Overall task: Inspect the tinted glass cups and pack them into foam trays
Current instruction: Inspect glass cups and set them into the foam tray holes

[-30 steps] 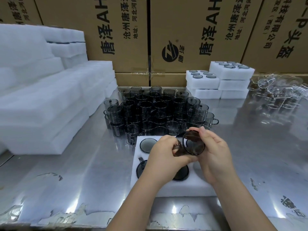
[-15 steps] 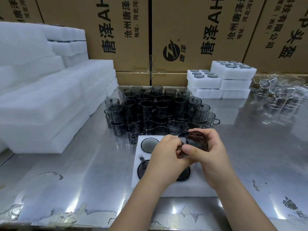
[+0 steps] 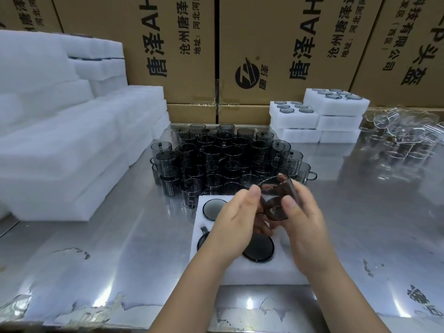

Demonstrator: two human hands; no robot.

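Scene: a person's two bare hands work over a shiny metal table, seen from a head camera looking down.
Held cup: one tinted glass cup sits just right of centre frame, tipped on its side, its round base facing the camera and its rim pointing away.
Left hand: the left hand curls around the cup's near-left side, thumb tip at the upper edge; fingers closed on the glass.
Right hand: the right hand pinches the cup's right side, thumb on the front, fingers wrapped behind; closed on the same cup.
Foam tray: a white foam tray lies directly beneath the hands, lower centre, with dark cups already seated in round wells at its upper left, lower left and centre.
Waiting cups: a dense cluster of tinted cups stands above the tray, centre frame.
Packed trays: filled trays are stacked upper right, before cardboard boxes.
Spare foam: white foam slabs are piled along the left.
Clear glassware: clear pieces lie at the far right.
Handling: the cup looks light, rigid, smooth and breakable; likely slippery in bare fingers. Safest hold is across the wall with both hands, or wall plus base, rather than by the thin handle alone.
Hard to see: the held cup's handle is not clearly visible; motion blur softens its rim. The hands cover the tray's right-hand wells, so free spaces cannot be counted. Any flaw in the glass is too small to judge.
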